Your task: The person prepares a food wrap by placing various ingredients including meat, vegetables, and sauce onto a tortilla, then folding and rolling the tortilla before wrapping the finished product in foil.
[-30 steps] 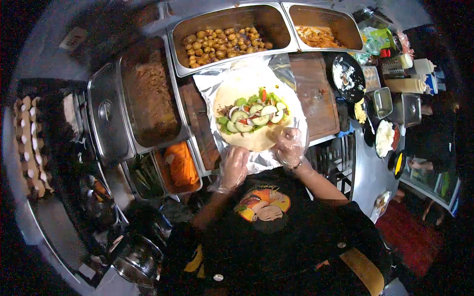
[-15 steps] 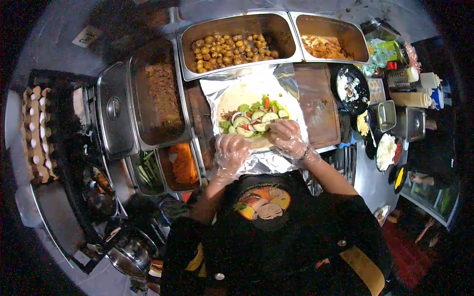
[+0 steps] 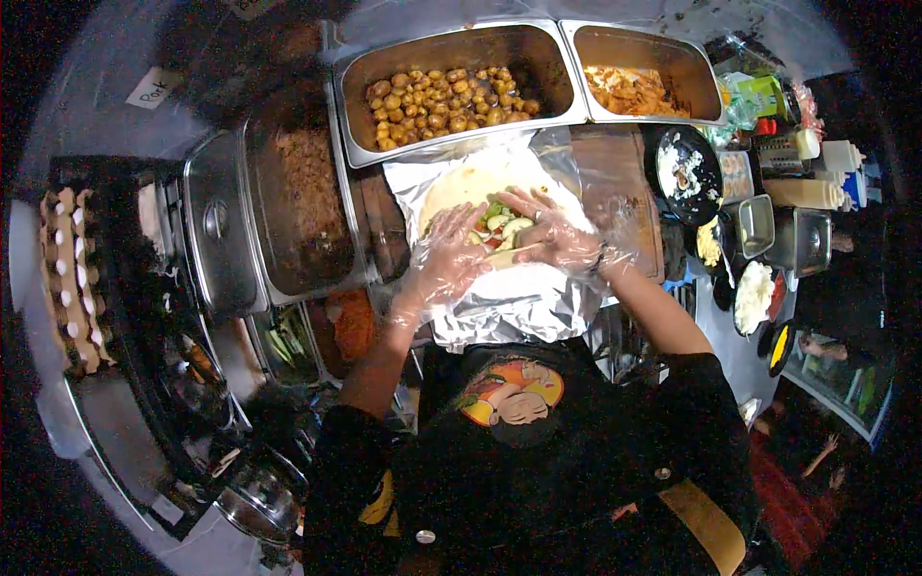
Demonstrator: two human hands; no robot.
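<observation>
Your L hand (image 3: 449, 252) and R hand (image 3: 552, 235), both in thin clear gloves (image 3: 622, 248), lie w/ fingers spread at either side of the veg filling (image 3: 501, 223); can't tell if either grips the flatbread (image 3: 471, 180) underneath. Flatbread's centred in front of you on crinkled foil (image 3: 499, 322), far part uncovered, filling incl. cucumber slices (image 3: 515, 228) visible btwn your hands. Brown board (image 3: 619, 173) shows just R of the foil. Beyond it: metal tray (image 3: 432, 53) of small round potatoes (image 3: 447, 101), w/ orange-brown food (image 3: 629, 91) in a smaller tray (image 3: 663, 53) to its R. On your L, brown minced food (image 3: 307, 173), w/ orange veg (image 3: 351, 322) nearer you. Black pan (image 3: 696, 209) w/ white food (image 3: 682, 168) is R of the board.
</observation>
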